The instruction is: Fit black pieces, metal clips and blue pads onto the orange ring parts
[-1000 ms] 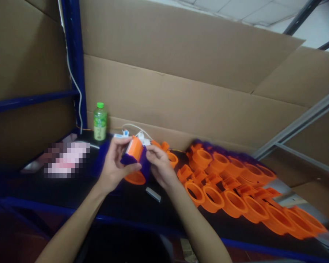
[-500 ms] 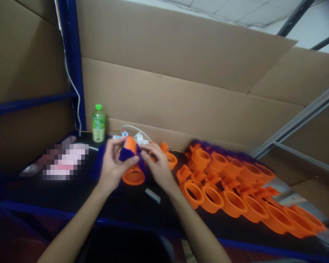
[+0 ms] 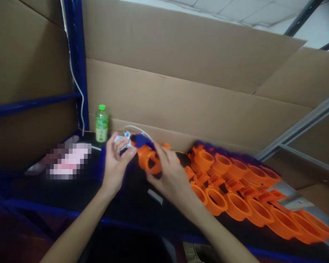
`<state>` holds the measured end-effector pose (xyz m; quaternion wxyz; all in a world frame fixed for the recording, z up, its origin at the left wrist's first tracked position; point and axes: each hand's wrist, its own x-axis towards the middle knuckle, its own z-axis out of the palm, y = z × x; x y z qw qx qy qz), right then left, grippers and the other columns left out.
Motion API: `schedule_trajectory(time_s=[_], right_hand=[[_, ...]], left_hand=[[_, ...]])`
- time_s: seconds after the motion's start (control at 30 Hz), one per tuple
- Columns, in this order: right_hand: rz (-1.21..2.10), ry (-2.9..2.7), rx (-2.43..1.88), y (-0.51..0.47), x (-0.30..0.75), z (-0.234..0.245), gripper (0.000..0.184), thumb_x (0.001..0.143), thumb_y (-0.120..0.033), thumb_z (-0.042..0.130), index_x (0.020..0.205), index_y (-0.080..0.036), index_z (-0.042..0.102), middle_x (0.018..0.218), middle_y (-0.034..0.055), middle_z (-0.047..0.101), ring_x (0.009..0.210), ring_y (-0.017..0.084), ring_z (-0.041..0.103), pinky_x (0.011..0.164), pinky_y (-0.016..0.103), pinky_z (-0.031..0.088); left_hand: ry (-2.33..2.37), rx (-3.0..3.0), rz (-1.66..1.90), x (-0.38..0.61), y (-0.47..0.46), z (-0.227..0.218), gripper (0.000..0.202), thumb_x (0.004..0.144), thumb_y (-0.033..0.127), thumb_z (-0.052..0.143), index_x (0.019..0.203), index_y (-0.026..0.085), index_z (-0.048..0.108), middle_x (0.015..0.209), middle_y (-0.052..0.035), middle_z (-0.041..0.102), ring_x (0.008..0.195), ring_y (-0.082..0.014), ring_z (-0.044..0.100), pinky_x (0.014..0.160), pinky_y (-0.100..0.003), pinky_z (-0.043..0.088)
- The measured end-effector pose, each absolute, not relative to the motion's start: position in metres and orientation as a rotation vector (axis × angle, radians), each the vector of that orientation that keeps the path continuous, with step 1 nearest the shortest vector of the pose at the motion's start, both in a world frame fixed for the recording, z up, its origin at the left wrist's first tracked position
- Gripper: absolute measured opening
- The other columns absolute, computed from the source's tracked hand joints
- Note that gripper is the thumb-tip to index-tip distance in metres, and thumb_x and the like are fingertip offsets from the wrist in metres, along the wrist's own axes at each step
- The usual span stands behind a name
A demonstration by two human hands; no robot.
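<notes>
One orange-purple part (image 3: 143, 156) between clamped right fingers (image 3: 163, 155), left fingers (image 3: 111, 147) parted just beside it.

The right hand (image 3: 172, 172) is hiding part of the orange piece (image 3: 143, 157). By the table's (image 3: 117, 210) left edge, a pink thing (image 3: 70, 159) is showing only as coarse squares. Near its back left corner, the bottle's (image 3: 101, 124) print is appearing illegible.
</notes>
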<state>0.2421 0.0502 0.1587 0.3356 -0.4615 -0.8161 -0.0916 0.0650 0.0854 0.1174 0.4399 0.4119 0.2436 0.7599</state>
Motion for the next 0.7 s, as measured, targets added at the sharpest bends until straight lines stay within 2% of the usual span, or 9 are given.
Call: schedule_trajectory(time_s=[0.1, 0.17, 0.27, 0.37, 0.5, 0.6, 0.7], right_hand=[[-0.272, -2.024, -1.413, 0.075, 0.284, 0.182, 0.074, 0.08, -0.034, 0.068, 0.148, -0.018, 0.045, 0.138, 0.0154, 0.058, 0.125, 0.035, 0.054, 0.107, 0.051, 0.045], [-0.303, -1.926, -1.608, 0.097, 0.316, 0.195, 0.065, 0.082, -0.041, 0.067, 0.14, -0.015, 0.054, 0.133, 0.0164, 0.063, 0.121, 0.034, 0.059, 0.104, 0.047, 0.046], [-0.293, -1.863, -1.919, 0.129, 0.358, 0.204, 0.055, 0.083, -0.043, 0.065, 0.13, -0.014, 0.062, 0.124, 0.0164, 0.069, 0.114, 0.033, 0.064, 0.096, 0.039, 0.048], [-0.325, -1.885, -2.145, 0.151, 0.382, 0.201, 0.053, 0.083, -0.049, 0.064, 0.125, -0.016, 0.065, 0.122, 0.0158, 0.071, 0.109, 0.031, 0.067, 0.087, 0.032, 0.049], [-0.367, -1.902, -2.272, 0.164, 0.387, 0.188, 0.055, 0.082, -0.053, 0.064, 0.118, -0.013, 0.068, 0.114, 0.0196, 0.073, 0.103, 0.032, 0.07, 0.078, 0.03, 0.048], [-0.37, -1.923, -2.311, 0.168, 0.383, 0.18, 0.051, 0.082, -0.051, 0.064, 0.112, -0.011, 0.07, 0.11, 0.0215, 0.073, 0.101, 0.033, 0.07, 0.078, 0.031, 0.048], [-0.375, -1.935, -2.35, 0.171, 0.38, 0.174, 0.052, 0.082, -0.051, 0.063, 0.114, -0.01, 0.07, 0.11, 0.0225, 0.074, 0.102, 0.034, 0.071, 0.08, 0.033, 0.049]], left_hand=[[0.611, 1.055, 1.853, 0.065, 0.086, 0.118, 0.072, 0.08, 0.031, 0.079, 0.143, 0.033, 0.044, 0.141, -0.0108, 0.054, 0.135, -0.0253, 0.052, 0.109, -0.042, 0.044], [0.619, 1.05, 1.788, 0.065, 0.085, 0.118, 0.065, 0.082, 0.032, 0.077, 0.139, 0.03, 0.048, 0.137, -0.0111, 0.058, 0.13, -0.0259, 0.056, 0.108, -0.044, 0.046], [0.614, 1.033, 1.695, 0.065, 0.084, 0.119, 0.055, 0.084, 0.033, 0.074, 0.134, 0.026, 0.053, 0.13, -0.0113, 0.063, 0.124, -0.0265, 0.06, 0.102, -0.045, 0.05], [0.618, 1.026, 1.667, 0.065, 0.083, 0.119, 0.047, 0.086, 0.033, 0.072, 0.129, 0.024, 0.055, 0.127, -0.0113, 0.065, 0.119, -0.0261, 0.062, 0.097, -0.044, 0.053], [0.63, 1.028, 1.651, 0.065, 0.084, 0.118, 0.042, 0.086, 0.034, 0.071, 0.124, 0.023, 0.058, 0.124, -0.0106, 0.067, 0.116, -0.0259, 0.064, 0.094, -0.043, 0.054], [0.635, 1.039, 1.631, 0.064, 0.083, 0.12, 0.038, 0.086, 0.033, 0.071, 0.12, 0.022, 0.06, 0.122, -0.0101, 0.069, 0.114, -0.0259, 0.065, 0.093, -0.043, 0.055], [0.639, 1.059, 1.609, 0.064, 0.083, 0.121, 0.032, 0.085, 0.033, 0.071, 0.115, 0.022, 0.063, 0.118, -0.0096, 0.07, 0.112, -0.026, 0.066, 0.092, -0.043, 0.055]])
